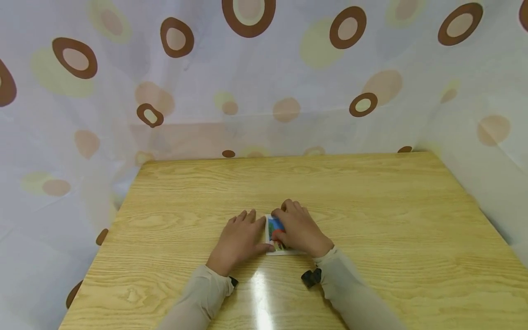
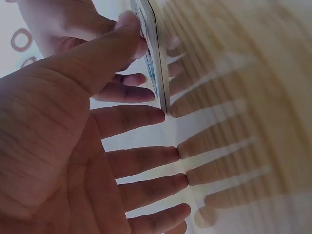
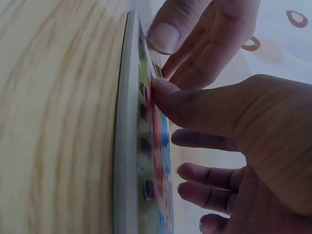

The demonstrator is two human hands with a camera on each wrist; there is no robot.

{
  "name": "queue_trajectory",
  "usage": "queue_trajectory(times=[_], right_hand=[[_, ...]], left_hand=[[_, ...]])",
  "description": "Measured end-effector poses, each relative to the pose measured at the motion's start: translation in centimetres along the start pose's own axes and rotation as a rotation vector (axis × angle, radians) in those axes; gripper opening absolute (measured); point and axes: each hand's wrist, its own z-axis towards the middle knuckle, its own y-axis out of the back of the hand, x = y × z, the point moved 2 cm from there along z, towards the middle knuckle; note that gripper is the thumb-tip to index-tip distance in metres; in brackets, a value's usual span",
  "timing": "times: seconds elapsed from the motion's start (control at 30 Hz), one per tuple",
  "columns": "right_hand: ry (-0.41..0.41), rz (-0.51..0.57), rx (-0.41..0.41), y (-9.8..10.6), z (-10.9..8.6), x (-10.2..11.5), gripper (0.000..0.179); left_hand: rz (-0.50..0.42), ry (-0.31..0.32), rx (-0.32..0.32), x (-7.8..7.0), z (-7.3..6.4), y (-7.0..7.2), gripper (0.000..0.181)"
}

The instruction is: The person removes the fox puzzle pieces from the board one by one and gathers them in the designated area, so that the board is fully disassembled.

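Observation:
A small flat board [image 1: 276,224] with a pale rim and a colourful picture lies on the table between the hands. My left hand [image 1: 238,240] is at its left side, fingers spread and the thumb at the near corner. In the left wrist view, the left fingertips rest on the table beside the board's edge [image 2: 157,58]. My right hand [image 1: 303,229] lies over the right part of the picture and hides much of it. The right wrist view shows the right thumb [image 3: 168,95] pressing on the board's face [image 3: 146,146], with the other fingers loosely extended.
The wood-grain table [image 1: 371,197] extends around the hands. A white curtain [image 1: 264,91] with brown and yellow rings hangs behind it and at both sides. Dark wrist straps [image 1: 311,277] show at the sleeves.

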Motion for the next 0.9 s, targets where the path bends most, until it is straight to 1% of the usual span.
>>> queue_trajectory(times=[0.13,0.23,0.3,0.4,0.5,0.63,0.9], right_hand=[[-0.014,0.073,0.024,-0.4,0.2,0.0,0.04],[-0.046,0.125,0.055,-0.6,0.3,0.0,0.035],[-0.071,0.145,0.078,-0.7,0.2,-0.1,0.031],[-0.104,0.169,0.118,-0.9,0.2,-0.2,0.027],[-0.113,0.181,0.133,-0.9,0.2,-0.3,0.026],[-0.103,0.186,0.129,-0.9,0.5,-0.4,0.027],[-0.117,0.216,0.127,-0.8,0.5,-0.3,0.032]], left_hand=[[0.059,0.004,-0.003,-0.1,0.1,-0.2,0.08],[0.114,0.007,0.005,-0.3,0.0,-0.4,0.082],[0.133,0.005,0.016,-0.5,-0.1,-0.5,0.083],[0.143,-0.005,0.023,-0.7,-0.3,-0.6,0.084],[0.148,-0.01,0.014,-1.0,-0.3,-0.6,0.085],[0.152,-0.004,-0.003,-1.1,-0.2,-0.6,0.085],[0.145,0.005,-0.005,-1.1,-0.2,-0.7,0.085]])
